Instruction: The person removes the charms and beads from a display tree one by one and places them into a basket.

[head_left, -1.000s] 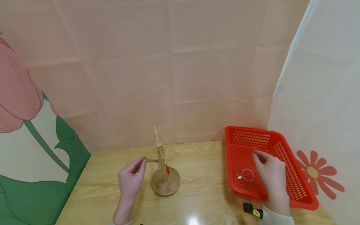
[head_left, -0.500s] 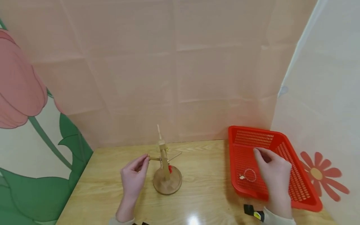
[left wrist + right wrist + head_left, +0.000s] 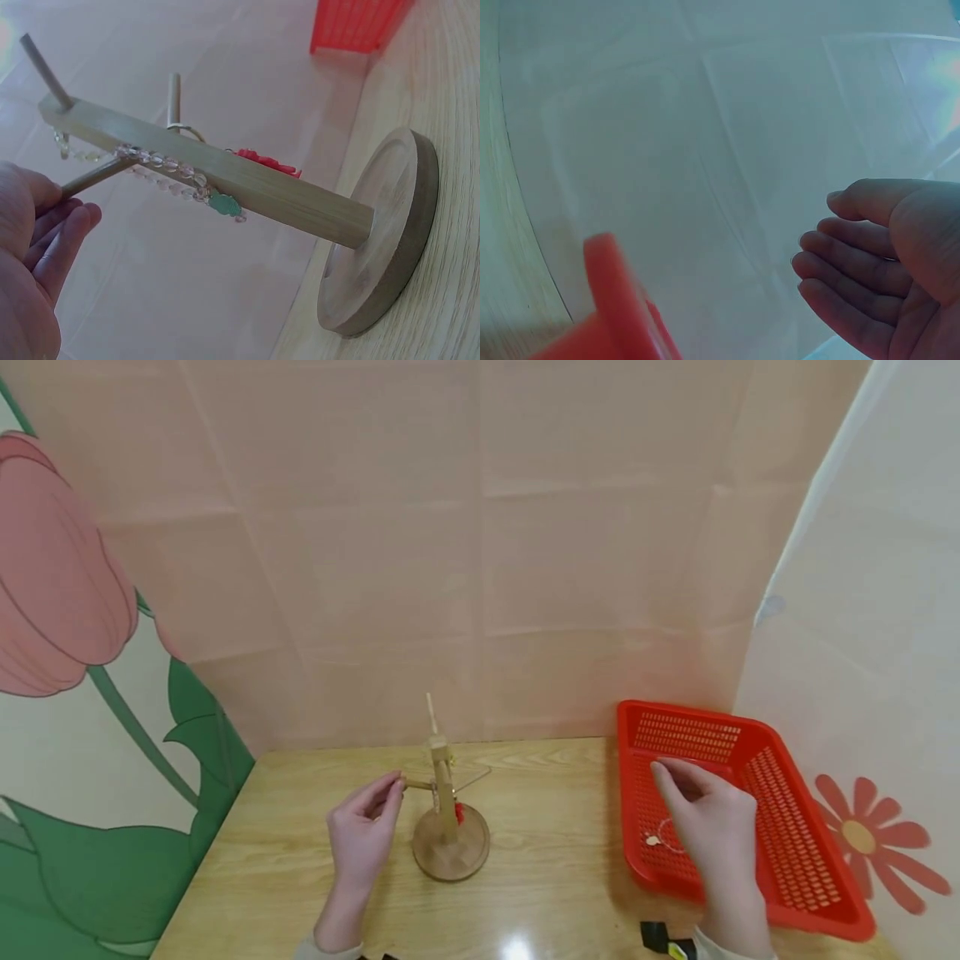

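"What is the left hand [image 3: 363,835] holding?"

"The tip of a thin wooden peg [image 3: 96,177]. Thumb and fingers pinch it, so that grip is closed on the peg's outer end."

"And what does the peg belong to?"

"A wooden stand [image 3: 225,169], upright on the worktop [image 3: 555,827] and well apart from the red basket [image 3: 627,793]. Its square post rises from a round base [image 3: 468,853], with pegs jutting out on different sides."

"Is anything hanging there?"

"A clear pinkish beaded bracelet [image 3: 154,158] with a green charm [image 3: 223,203] loops round the pinched peg, close to the post. A red ornament [image 3: 266,161] shows at the post's other side, lower down, and some pale beads [image 3: 63,144] show near the top."

"Where is the right hand [image 3: 712,822], then?"

"Over the red basket, at the other end of the worktop. The wrist view shows its grip relaxed, thumb apart from gently curved fingers. Whether any part of that arm touches the basket is hard to tell, as only a blurred stretch of rim appears there."

"And inside the basket?"

"A thin bracelet with a pale charm [image 3: 652,840] lies on the bottom, its loop partly hidden behind the right hand"
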`<state>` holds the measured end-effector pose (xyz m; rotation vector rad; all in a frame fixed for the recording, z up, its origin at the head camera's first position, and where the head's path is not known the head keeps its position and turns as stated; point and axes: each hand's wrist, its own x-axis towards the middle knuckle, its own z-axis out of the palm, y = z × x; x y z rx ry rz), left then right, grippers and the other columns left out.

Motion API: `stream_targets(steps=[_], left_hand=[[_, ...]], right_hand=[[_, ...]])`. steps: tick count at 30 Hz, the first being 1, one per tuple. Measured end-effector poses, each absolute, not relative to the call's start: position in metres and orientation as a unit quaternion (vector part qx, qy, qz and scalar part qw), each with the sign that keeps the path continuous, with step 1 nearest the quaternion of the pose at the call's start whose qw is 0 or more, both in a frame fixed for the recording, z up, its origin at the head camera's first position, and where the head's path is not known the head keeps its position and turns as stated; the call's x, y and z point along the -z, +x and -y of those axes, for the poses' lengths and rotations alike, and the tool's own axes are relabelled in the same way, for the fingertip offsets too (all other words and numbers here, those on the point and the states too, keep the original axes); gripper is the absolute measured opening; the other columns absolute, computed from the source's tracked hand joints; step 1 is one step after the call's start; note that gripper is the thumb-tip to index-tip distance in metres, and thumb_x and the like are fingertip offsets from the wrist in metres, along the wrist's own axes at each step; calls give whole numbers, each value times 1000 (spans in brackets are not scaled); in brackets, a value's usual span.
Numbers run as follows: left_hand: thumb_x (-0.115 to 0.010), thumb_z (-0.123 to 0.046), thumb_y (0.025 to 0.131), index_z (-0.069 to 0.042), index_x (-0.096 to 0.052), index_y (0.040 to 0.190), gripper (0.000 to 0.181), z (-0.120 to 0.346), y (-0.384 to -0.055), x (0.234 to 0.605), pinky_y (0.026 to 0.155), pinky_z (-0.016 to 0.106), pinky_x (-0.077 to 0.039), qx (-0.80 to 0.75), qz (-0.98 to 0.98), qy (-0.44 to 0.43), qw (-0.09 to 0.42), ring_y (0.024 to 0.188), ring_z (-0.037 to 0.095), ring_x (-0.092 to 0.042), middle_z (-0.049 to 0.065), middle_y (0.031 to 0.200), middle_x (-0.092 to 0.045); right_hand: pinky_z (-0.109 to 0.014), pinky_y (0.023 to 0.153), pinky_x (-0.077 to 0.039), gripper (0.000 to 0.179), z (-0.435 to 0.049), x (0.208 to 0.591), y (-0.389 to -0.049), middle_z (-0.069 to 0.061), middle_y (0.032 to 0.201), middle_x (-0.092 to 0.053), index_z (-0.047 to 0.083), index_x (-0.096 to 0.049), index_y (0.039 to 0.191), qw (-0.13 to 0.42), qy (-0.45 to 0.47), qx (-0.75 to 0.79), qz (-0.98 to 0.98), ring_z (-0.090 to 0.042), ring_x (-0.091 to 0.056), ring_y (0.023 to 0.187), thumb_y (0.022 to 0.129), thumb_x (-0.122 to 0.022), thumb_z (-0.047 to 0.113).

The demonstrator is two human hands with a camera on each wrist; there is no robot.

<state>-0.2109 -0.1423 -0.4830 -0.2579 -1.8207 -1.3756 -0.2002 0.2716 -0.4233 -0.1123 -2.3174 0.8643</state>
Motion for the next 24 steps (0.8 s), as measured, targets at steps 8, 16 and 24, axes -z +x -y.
stream_targets(steps=[8, 16, 24], left_hand=[[-81, 13, 88, 4, -82, 104, 19, 144, -209, 482, 70, 15, -63, 560, 717, -102, 401, 78, 25, -79, 14, 95, -81], [-81, 9, 91, 3, -82, 105, 15, 144, -208, 481, 71, 17, -64, 579, 710, -95, 389, 80, 21, -79, 12, 96, -81], [-80, 13, 89, 4, -82, 105, 18, 143, -211, 483, 71, 18, -64, 588, 708, -88, 382, 79, 38, -79, 17, 96, -80]], right_hand=[[0, 67, -47, 17, -254, 422, -199, -3, 93, -82, 13, -85, 111, 340, 2, -334, 879, 10, -64, 78, 96, -84, 21], [1, 75, -49, 18, -236, 426, -201, -2, 95, -82, 9, -85, 108, 354, 66, -344, 867, -4, -74, 82, 90, -88, 8], [0, 80, -50, 21, -219, 427, -203, -2, 96, -82, 7, -85, 108, 366, 143, -351, 850, -19, -78, 81, 87, -89, 3]])
